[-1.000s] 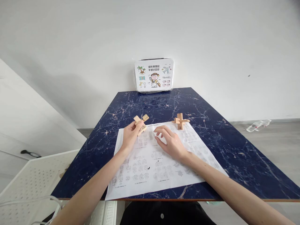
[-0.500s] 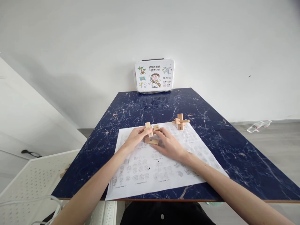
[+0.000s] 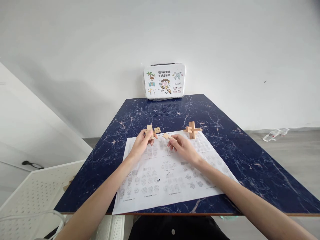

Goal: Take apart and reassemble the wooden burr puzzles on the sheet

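Note:
My left hand [image 3: 141, 144] is closed round a small cluster of interlocked wooden puzzle pieces [image 3: 151, 131], held just above the far edge of a printed instruction sheet [image 3: 165, 173]. My right hand [image 3: 182, 148] pinches a single wooden piece [image 3: 167, 136] a short way to the right of that cluster. The two are apart by a small gap. An assembled wooden cross puzzle [image 3: 192, 129] stands on the sheet's far right corner, beyond my right hand.
The sheet lies on a dark blue marbled table [image 3: 250, 160]. A white illustrated case [image 3: 164, 81] leans against the wall at the table's far end. A white perforated basket [image 3: 32, 196] sits lower left. A plastic bottle [image 3: 273, 134] lies on the floor at right.
Half a second ago both hands held the puzzle together at the sheet's middle. Now my right hand has drawn one piece away to the right, and my left has moved the rest left.

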Demonstrator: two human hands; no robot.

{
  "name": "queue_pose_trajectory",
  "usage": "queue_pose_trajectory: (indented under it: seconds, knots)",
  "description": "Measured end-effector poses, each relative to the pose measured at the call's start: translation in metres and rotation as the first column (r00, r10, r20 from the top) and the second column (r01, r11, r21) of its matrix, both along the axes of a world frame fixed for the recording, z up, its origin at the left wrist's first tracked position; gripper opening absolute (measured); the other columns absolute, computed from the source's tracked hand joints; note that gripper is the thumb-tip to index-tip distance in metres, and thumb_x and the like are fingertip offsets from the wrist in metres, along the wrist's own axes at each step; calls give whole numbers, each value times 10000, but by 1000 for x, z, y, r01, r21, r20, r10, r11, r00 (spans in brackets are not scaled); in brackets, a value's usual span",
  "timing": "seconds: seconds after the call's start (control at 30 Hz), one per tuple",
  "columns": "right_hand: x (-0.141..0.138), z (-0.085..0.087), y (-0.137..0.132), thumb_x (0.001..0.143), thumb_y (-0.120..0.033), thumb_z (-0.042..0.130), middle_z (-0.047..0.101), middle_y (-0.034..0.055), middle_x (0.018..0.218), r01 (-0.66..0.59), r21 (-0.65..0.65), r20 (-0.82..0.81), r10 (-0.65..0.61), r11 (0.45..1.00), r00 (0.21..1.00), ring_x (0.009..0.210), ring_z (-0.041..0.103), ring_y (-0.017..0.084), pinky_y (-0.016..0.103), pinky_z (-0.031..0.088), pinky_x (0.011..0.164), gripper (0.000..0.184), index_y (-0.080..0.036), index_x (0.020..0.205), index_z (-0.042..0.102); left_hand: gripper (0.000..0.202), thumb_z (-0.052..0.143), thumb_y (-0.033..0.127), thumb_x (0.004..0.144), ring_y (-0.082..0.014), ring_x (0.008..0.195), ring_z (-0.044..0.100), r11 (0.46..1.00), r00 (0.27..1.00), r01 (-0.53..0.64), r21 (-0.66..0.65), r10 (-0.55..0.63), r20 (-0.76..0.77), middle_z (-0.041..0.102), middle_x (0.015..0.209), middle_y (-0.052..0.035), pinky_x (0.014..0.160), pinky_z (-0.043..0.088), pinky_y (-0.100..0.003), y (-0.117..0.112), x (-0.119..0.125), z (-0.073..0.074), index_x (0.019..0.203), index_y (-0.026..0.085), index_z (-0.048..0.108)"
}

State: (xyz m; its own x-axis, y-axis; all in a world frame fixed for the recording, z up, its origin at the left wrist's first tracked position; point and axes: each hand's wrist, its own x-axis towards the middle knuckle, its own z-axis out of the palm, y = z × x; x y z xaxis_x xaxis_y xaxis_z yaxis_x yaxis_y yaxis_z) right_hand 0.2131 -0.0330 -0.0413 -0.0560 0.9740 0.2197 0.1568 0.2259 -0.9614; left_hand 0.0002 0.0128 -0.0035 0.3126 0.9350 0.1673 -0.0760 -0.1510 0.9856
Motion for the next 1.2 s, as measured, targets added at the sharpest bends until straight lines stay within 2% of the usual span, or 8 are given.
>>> queue_pose_trajectory:
  seconds: [0.13,0.4,0.63,0.7,0.77,0.87,1.03,1.2]
  knots:
    - [3,14,-2,952,-662,622,703,66,926,-157,-136,-321,106,978,941,742,657,188,342,544,680,442,-222,986,597,400,679,559,962,-90,608,450,998,996,59,-27,-61,-72,613,836,-18,606,370,-264,-3,1,3,892,182,565]
    - [2,17,-6,983,-651,589,536,-42,698,-299,-184,-477,181,936,860,495,444,105,285,397,532,443,-208,967,592,444,645,576,975,-102,592,391,988,971,152,-24,-154,-183,481,701,22,598,326,-276,-7,2,5,774,189,561]
    - [6,29,-12,1023,-533,596,544,-82,583,-420,-242,-524,246,875,815,431,417,108,263,313,479,530,-202,1428,505,402,582,597,1005,-108,619,428,967,924,255,5,-242,-296,506,774,17,614,360,-275,-14,2,11,955,198,588]
    - [8,34,-13,1033,-517,594,526,-83,572,-475,-256,-539,283,842,793,418,401,91,256,310,476,448,-201,1350,572,415,568,598,1014,-121,640,451,959,903,285,-2,-269,-334,516,788,20,615,372,-274,-16,1,10,1162,211,575]
    - [10,36,-13,1036,-522,593,504,-79,553,-503,-272,-545,299,820,783,400,379,76,254,303,465,357,-186,1141,652,473,548,598,1026,-137,664,478,960,898,280,1,-262,-353,543,801,20,615,377,-273,-17,0,8,1315,228,490]
    - [11,34,-10,1021,-562,606,490,-73,535,-506,-304,-542,290,807,789,376,398,70,256,309,444,399,-185,894,632,462,534,577,1041,-159,743,547,964,896,261,52,-222,-384,625,879,-9,668,417,-282,-18,0,5,1345,239,453]
    - [7,25,-10,993,-672,591,478,-75,497,-489,-326,-500,292,809,815,349,445,86,247,299,402,500,-198,834,598,441,561,519,1042,-192,877,632,939,863,298,173,-187,-470,714,1097,-67,786,484,-325,-19,2,7,1391,250,562]
    - [3,22,-12,976,-707,595,527,-52,539,-484,-317,-502,289,815,815,368,402,66,233,179,367,531,-182,933,661,435,556,493,1046,-194,836,652,941,856,239,240,-87,-509,751,1034,-55,764,501,-328,-18,4,4,1395,241,621]
